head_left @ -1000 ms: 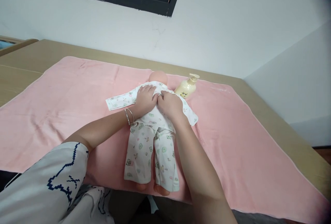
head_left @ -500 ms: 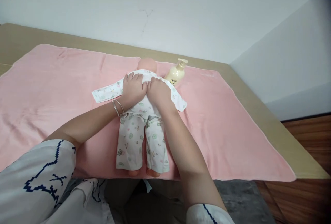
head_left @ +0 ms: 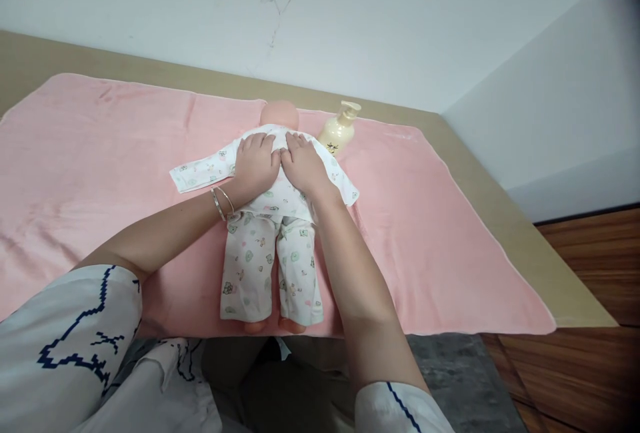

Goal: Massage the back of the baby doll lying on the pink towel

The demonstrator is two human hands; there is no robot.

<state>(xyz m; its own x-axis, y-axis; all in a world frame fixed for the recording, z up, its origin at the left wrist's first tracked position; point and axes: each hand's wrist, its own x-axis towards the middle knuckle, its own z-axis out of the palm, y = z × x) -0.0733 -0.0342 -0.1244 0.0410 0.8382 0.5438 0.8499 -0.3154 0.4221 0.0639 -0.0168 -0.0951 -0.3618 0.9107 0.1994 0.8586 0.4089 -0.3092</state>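
A baby doll (head_left: pixel 279 114) lies face down, its bald head toward the wall and its feet at the near table edge. It wears a white printed top (head_left: pixel 270 203) and matching trousers (head_left: pixel 249 266). Flat on the left of its upper back rests my left hand (head_left: pixel 256 165), fingers stretched out. My right hand (head_left: pixel 303 165) lies beside it on the right of the back, fingers also extended, the two thumbs close together. Neither hand grips anything. Just right of the doll's head is a cream pump bottle (head_left: pixel 339 132), leaning slightly.
Under the doll a pink blanket (head_left: pixel 425 246) covers most of the wooden table (head_left: pixel 480 200). A white wall (head_left: pixel 375 26) rises behind the table. Brown wood panelling (head_left: pixel 595 253) stands low on the right, with grey floor (head_left: pixel 455 380) below.
My right hand has shifted slightly up the doll's back, and its fingers are straighter now. My left hand stays in place on the back. The camera view has tilted a little downward.
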